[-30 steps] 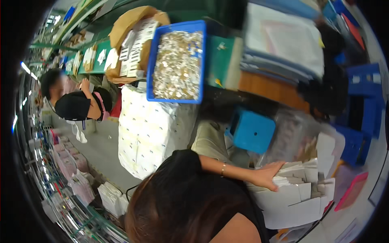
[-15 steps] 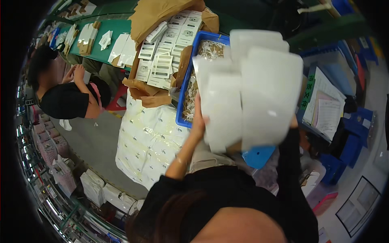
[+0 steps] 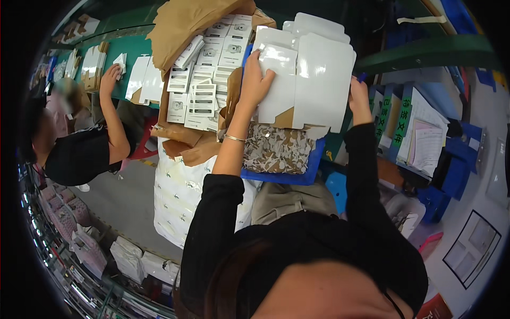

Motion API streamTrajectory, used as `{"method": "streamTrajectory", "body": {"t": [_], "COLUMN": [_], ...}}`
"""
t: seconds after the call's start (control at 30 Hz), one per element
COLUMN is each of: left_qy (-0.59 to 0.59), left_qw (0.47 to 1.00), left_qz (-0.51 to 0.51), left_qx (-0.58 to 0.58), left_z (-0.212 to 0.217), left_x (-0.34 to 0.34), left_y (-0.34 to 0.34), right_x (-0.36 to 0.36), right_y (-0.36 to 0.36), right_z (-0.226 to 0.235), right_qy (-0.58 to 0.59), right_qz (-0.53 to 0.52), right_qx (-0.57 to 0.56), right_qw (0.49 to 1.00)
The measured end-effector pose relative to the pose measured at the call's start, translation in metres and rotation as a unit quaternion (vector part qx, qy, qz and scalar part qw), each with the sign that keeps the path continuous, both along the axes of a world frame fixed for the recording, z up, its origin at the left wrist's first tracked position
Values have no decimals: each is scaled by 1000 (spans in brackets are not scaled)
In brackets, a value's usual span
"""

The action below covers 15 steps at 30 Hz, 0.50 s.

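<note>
Hands [image 3: 255,80] gripping flat cartons [image 3: 308,69], blue bin [image 3: 313,165] beneath

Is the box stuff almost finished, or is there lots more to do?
Not nearly finished, by the look of it. Both hands, left hand and right hand, hold a stack of flat white box blanks above the blue bin; none in that stack is folded yet. Printed small boxes already lie in rows on brown paper.

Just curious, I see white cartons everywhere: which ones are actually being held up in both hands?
The stack of flat white cartons, gripped by the left hand and right hand; the printed boxes lie untouched on brown paper.
</note>
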<state>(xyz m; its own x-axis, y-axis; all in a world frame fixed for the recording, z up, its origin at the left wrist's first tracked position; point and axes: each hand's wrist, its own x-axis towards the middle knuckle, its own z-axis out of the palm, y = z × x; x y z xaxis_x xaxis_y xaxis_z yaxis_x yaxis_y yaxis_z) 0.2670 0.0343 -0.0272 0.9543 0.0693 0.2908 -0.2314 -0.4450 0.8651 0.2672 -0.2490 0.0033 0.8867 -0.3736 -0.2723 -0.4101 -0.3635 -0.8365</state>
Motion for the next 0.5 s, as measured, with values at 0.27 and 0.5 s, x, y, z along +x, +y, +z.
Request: {"method": "streamTrajectory", "body": {"t": [0.27,0.5], "left_qy": [197,149], "left_qw": [947,950], "left_qz": [120,217], "left_qx": [224,166], "left_z": [33,8], "left_x": [-47,-134], "left_y": [-22,-57], "right_x": [-66,-98], "right_y": [27,37], "right_z": [6,14], "right_qy": [-20,74], "right_qz": [47,136], "right_qx": [-212,-242], "right_qw": [976,958]}}
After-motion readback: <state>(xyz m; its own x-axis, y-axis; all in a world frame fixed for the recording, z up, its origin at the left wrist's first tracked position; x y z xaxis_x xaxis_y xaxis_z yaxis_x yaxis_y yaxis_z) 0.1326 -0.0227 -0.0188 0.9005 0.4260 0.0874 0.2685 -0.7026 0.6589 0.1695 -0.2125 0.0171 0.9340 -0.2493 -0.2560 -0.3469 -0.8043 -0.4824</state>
